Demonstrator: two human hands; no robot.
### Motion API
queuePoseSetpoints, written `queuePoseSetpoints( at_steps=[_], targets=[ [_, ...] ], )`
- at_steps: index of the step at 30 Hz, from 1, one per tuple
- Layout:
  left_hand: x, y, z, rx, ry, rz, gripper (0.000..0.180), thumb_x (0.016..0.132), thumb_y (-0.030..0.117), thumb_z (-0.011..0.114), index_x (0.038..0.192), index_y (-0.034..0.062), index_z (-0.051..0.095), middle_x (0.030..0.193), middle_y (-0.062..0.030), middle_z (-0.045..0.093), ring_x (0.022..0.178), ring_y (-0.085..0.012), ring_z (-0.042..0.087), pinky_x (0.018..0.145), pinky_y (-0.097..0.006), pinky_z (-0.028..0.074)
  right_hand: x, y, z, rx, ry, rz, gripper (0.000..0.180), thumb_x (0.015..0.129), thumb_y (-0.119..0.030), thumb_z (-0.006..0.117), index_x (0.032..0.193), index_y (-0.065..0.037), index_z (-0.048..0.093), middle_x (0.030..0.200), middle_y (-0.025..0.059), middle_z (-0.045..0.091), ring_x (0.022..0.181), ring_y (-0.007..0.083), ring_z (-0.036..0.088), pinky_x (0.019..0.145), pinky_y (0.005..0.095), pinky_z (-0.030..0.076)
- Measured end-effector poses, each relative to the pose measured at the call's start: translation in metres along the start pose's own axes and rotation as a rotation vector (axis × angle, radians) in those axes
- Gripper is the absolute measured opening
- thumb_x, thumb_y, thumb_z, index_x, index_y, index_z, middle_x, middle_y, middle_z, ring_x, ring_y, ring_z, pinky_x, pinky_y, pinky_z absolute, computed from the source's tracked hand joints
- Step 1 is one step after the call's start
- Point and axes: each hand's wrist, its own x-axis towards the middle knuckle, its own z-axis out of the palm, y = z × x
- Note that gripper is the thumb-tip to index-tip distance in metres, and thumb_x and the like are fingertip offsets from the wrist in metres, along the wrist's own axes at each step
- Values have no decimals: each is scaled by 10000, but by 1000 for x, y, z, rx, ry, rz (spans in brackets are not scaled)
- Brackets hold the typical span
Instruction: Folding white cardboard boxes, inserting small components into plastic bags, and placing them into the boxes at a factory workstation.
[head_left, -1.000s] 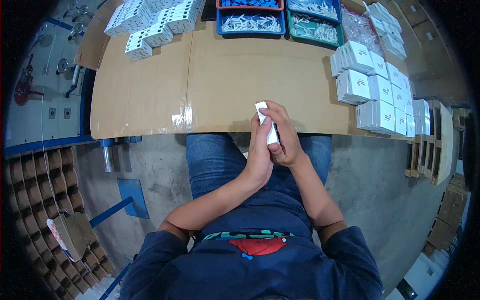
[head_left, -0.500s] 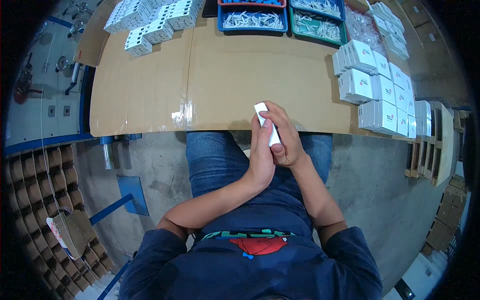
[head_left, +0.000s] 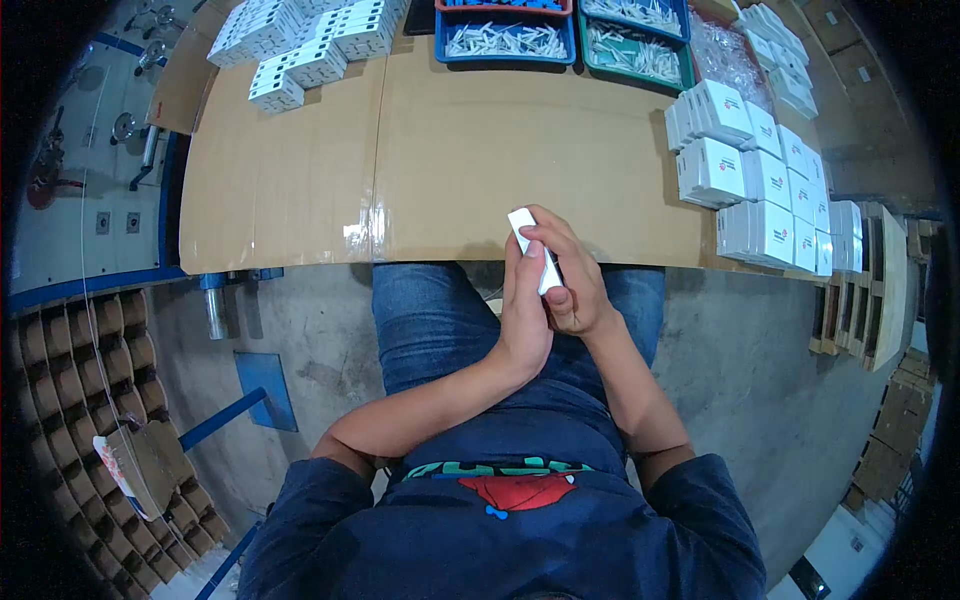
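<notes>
Just past the near edge of the cardboard-covered table (head_left: 300,190), a white rectangular plastic piece (head_left: 521,219) is pressed between my two palms. My left hand (head_left: 522,310) lies along its left side, fingers pointing away from me and thumb against the piece. From the right, my right hand (head_left: 580,275) wraps over it, with the fingers curled around the far part and the thumb near its lower end. Most of the piece's faces are hidden by the hands. Both hands hang above my lap.
White box-shaped plastic units (head_left: 765,180) are stacked at the table's right. More white units with dark openings (head_left: 320,62) stand at the far left. A blue tray (head_left: 505,60) and a green tray (head_left: 640,80) hold small white pieces. Clear plastic bags (head_left: 722,55) lie beside them.
Hardly anything differs. Both hands keep the white plastic piece in the same spot, with only a very slight shift of the fingers.
</notes>
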Motion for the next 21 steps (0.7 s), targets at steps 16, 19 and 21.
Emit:
queuePoseSetpoints(
  at_steps=[16, 19, 21],
  targets=[
    [-1, -3, -4, 79, 41, 36, 447, 1108, 433, 406, 1383, 82, 431, 1110, -43, 536, 997, -113, 539, 866, -279, 462, -4, -2, 5, 12, -28, 84, 818, 1064, -639, 273, 1373, 74, 528, 1424, 343, 538, 1279, 465, 592, 1060, 449, 476],
    [-1, -3, -2, 70, 52, 43, 465, 1110, 438, 403, 1401, 75, 423, 1130, -50, 538, 1016, -119, 539, 888, -280, 462, -4, -4, 5, 26, -26, 110, 828, 1061, -649, 258, 1376, 65, 535, 1427, 332, 544, 1271, 447, 604, 1056, 436, 479],
    [-2, -3, 0, 60, 64, 51, 478, 1111, 441, 400, 1414, 71, 415, 1151, -55, 538, 1039, -127, 538, 908, -283, 461, -4, -5, 4, 34, -25, 124, 831, 1061, -652, 251, 1377, 61, 538, 1428, 326, 548, 1266, 438, 610, 1053, 430, 480]
  ],
)
